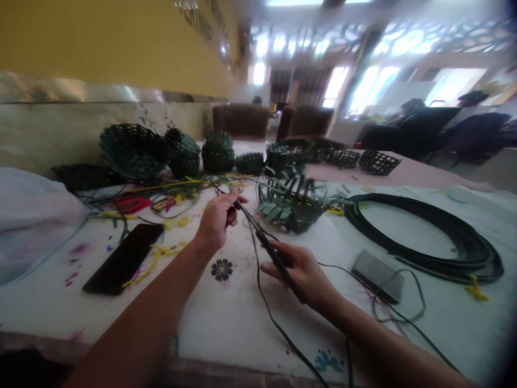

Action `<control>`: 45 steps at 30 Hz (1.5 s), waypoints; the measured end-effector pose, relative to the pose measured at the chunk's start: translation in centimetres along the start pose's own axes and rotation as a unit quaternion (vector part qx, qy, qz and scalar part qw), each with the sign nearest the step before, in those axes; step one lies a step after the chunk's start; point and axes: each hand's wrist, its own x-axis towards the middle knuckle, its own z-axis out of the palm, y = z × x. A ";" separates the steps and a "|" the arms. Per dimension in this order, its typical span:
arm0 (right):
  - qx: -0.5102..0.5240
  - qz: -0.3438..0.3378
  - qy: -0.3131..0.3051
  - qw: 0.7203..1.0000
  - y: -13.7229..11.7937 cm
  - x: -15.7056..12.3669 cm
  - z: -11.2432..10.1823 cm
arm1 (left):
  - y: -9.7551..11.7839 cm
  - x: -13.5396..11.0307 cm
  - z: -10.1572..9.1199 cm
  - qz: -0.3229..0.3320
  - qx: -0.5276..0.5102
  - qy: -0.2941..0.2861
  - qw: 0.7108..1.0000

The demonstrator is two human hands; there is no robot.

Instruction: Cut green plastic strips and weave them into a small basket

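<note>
My left hand (pixel 218 218) pinches a thin dark strand (pixel 248 218) above the white table (pixel 226 318). That strand runs down to my right hand (pixel 301 269), which is closed round a dark slim tool or bundle of strips (pixel 278 261). Just beyond both hands stands a half-woven dark green basket (pixel 291 205) with loose strip ends sticking up. More dark strands trail from my hands toward the table's near edge.
A black phone (pixel 123 258) lies at the left, a grey flat device (pixel 377 276) with a cable at the right. A big coil of dark green strip (pixel 428 237) lies far right. Several finished green baskets (pixel 135 148) line the back. Yellow and red scraps litter the left. People sit far right.
</note>
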 end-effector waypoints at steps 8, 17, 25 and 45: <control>-0.023 -0.012 -0.016 1.000 -0.1 -0.4 0.0 | 0.6 0.5 -0.5 0.083 0.008 0.041 0.996; -0.058 -0.014 -0.014 0.998 0.2 -0.4 -0.2 | 0.4 0.4 -0.1 0.108 -0.035 0.037 0.993; -0.053 -0.023 -0.014 0.998 0.7 -0.3 0.2 | 0.0 -0.2 0.4 0.083 0.004 0.042 0.996; -0.049 -0.005 0.010 0.999 0.2 -0.4 0.5 | -0.8 -1.0 1.2 0.099 -0.014 0.067 0.993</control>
